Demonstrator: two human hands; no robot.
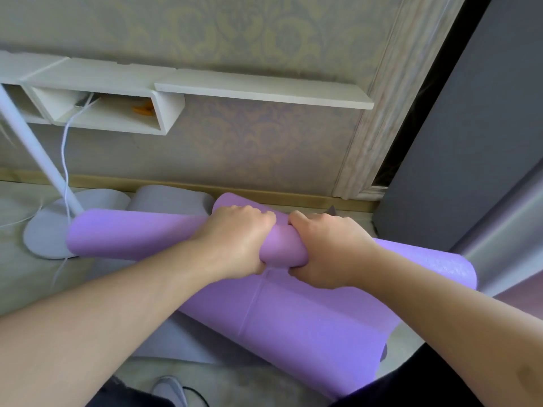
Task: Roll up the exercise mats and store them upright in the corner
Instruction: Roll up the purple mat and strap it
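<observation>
The purple exercise mat [308, 324] lies on the floor by the wall, foam matte, partly rolled into a thick tube; left hand [235, 239] and right hand [329, 248] grip the roll's middle, fingers curled tight around it

1. Both bare forearms reach forward and converge toward the middle.
2. The left hand [238, 239] is knuckles-up, fingers curled over and thumb wrapped beneath what it grips.
3. The right hand [329, 248] sits just beside the left, nearly touching, gripping likewise, fingers curled over, thumb underneath.
</observation>
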